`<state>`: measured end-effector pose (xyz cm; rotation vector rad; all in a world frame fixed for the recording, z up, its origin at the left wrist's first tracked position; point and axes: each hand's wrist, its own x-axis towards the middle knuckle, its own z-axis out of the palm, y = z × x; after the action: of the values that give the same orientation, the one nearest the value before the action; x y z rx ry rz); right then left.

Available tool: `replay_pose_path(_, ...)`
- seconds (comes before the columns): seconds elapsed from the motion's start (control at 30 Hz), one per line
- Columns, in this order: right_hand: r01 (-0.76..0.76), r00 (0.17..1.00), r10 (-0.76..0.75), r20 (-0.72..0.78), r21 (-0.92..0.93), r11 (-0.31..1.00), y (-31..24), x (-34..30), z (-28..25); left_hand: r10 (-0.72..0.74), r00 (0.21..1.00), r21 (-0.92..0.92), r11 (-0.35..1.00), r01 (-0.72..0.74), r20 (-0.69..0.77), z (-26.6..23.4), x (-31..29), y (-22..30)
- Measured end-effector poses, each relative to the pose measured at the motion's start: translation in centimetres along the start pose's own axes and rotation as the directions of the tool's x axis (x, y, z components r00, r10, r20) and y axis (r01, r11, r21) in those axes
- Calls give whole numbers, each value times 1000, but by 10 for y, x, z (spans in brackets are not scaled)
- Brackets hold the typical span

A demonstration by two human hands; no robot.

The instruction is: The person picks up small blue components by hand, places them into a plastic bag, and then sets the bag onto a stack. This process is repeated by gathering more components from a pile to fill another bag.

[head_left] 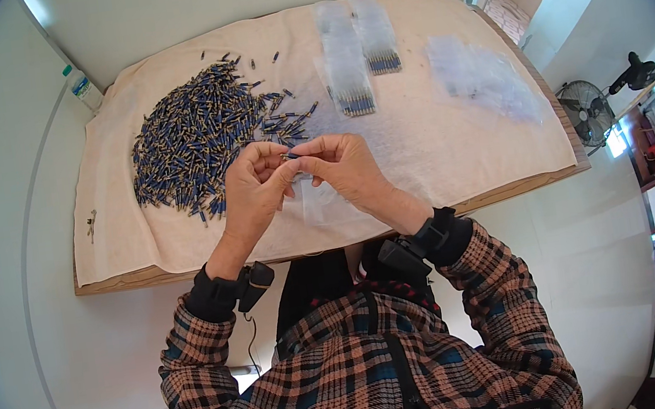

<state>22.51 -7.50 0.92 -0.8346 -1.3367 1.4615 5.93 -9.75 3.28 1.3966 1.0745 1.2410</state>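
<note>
Over the front of the cloth, both hands meet at the fingertips. My left hand (254, 190) and my right hand (351, 169) are closed in a pinch on one small dark cylindrical piece (288, 156) with metallic ends, mostly hidden by the fingers. Just beyond my left hand lies a large heap of small blue cylinders with brass-coloured ends (196, 131). Several loose ones (291, 122) spread from the heap's right side. A clear plastic bag (319, 206) lies beneath my hands, partly covered by them.
Clear bags with rows of these cylinders (357, 104) lie at the far middle. More clear bags (481, 74) are spread at the right. Keys (91, 222) rest on the cloth (125, 250) at the left. A bottle (83, 88) stands by the left wall; a fan (587, 114) is beyond the table's right edge.
</note>
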Motion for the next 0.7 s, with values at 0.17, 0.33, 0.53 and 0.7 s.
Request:
replay_pose_path(0.17, 87, 996, -84, 22, -190, 978, -3, -3, -3, -11, 999, -31, 999, 12, 31, -5, 1, -4)
replay_pose_path(0.33, 105, 992, -110, -57, -86, 991, -1, -10, -12, -37, 998, -78, 996, 41, 51, -1, 2, -5)
replay_pose_path(0.53, -29, 992, 46, -119, 143, 989, -4, -26, -23, -88, 990, -135, 986, 102, 109, 11, 6, -10)
replay_pose_path(0.7, -73, 985, 104, -135, 217, 973, -6, -42, -44, -87, 975, -116, 987, 112, 203, 27, 9, -19)
